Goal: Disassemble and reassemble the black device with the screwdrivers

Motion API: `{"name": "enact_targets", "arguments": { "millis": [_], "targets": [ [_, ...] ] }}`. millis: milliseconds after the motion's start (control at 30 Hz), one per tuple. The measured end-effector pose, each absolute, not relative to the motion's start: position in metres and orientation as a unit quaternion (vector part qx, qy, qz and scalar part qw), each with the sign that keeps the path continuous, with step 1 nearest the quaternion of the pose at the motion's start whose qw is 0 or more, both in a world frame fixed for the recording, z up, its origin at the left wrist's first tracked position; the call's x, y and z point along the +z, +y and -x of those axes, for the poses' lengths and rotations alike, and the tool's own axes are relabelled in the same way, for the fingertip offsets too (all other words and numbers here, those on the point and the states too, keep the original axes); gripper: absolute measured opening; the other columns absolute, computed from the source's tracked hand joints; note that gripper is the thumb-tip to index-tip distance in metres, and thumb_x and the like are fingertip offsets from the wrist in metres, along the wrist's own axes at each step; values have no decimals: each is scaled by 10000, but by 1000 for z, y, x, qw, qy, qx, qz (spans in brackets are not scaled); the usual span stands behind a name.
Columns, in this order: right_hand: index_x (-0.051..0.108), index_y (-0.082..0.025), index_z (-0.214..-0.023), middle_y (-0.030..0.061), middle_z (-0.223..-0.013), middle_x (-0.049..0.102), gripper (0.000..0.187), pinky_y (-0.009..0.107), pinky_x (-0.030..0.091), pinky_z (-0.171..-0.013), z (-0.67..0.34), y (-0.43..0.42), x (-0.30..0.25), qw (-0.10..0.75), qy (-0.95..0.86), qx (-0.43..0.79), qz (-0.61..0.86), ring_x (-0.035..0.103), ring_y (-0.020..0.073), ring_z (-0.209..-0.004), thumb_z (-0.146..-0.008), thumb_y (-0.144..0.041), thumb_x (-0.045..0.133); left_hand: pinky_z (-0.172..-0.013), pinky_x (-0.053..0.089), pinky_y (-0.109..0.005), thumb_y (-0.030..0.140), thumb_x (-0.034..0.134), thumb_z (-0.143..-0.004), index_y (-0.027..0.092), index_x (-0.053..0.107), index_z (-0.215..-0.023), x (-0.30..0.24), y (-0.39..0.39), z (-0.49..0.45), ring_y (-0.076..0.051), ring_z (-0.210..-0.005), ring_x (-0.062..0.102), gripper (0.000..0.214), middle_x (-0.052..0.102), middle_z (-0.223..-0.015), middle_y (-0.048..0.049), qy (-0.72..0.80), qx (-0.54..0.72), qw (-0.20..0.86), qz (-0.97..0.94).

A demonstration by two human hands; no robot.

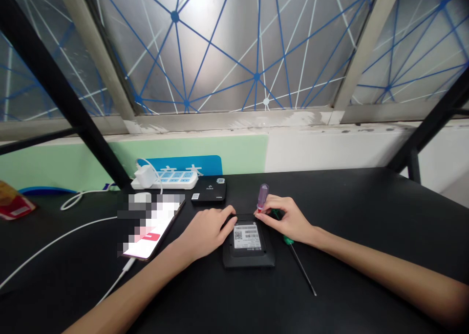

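A flat black electronic device (230, 256) with a white label (247, 236) on its upper face lies on the table. My left hand (208, 231) grips its far left corner, fingers bent over the edge. Between the thumb and fingers of my right hand (291, 219) is a small screwdriver (263, 196) with a clear purple handle and a red collar. It stands nearly upright over the device's far right corner; its tip is hidden by my fingers. Partly beneath my right hand lies a longer screwdriver (302, 268) with a green handle, its shaft pointing toward me.
Left of my left hand lies a lit phone (154, 231), partly blurred, with a white cable plugged in. Behind are a black box (209, 190) and a white power strip (179, 179) with a charger (145, 176). A red and yellow packet (16, 204) sits far left.
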State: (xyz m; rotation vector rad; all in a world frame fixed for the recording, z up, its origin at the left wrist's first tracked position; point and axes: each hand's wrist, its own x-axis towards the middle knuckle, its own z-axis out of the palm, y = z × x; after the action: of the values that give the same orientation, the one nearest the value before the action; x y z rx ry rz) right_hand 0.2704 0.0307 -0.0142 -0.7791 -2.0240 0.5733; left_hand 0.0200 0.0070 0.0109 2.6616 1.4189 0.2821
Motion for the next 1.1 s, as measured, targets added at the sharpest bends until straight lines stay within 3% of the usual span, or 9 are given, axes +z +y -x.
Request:
{"name": "enact_targets", "arguments": {
  "millis": [367, 633, 1100],
  "targets": [
    [758, -188, -884, 69, -810, 705, 118, 312, 522, -662, -271, 31, -14, 431, -816, 228, 310, 623, 179, -729, -883, -263, 668, -676, 443, -311, 408, 304, -1040, 236, 552, -1105, 11, 8, -20, -236, -787, 684, 309, 690, -854, -36, 470, 91, 65, -876],
    [708, -177, -769, 52, -748, 675, 148, 300, 510, -634, -271, 31, -13, 439, -811, 222, 317, 613, 166, -681, -860, -293, 695, -655, 430, -306, 399, 305, -1039, 242, 551, -1098, 12, 6, -21, -240, -763, 681, 298, 688, -832, -28, 473, 86, 59, -875],
    [684, -179, -783, 55, -770, 685, 110, 309, 504, -657, -272, 30, -13, 429, -821, 212, 312, 607, 170, -704, -869, -245, 671, -647, 437, -310, 407, 301, -1038, 245, 556, -1097, 11, 6, -22, -237, -774, 687, 308, 693, -851, -27, 475, 84, 57, -874]
  ]
}}
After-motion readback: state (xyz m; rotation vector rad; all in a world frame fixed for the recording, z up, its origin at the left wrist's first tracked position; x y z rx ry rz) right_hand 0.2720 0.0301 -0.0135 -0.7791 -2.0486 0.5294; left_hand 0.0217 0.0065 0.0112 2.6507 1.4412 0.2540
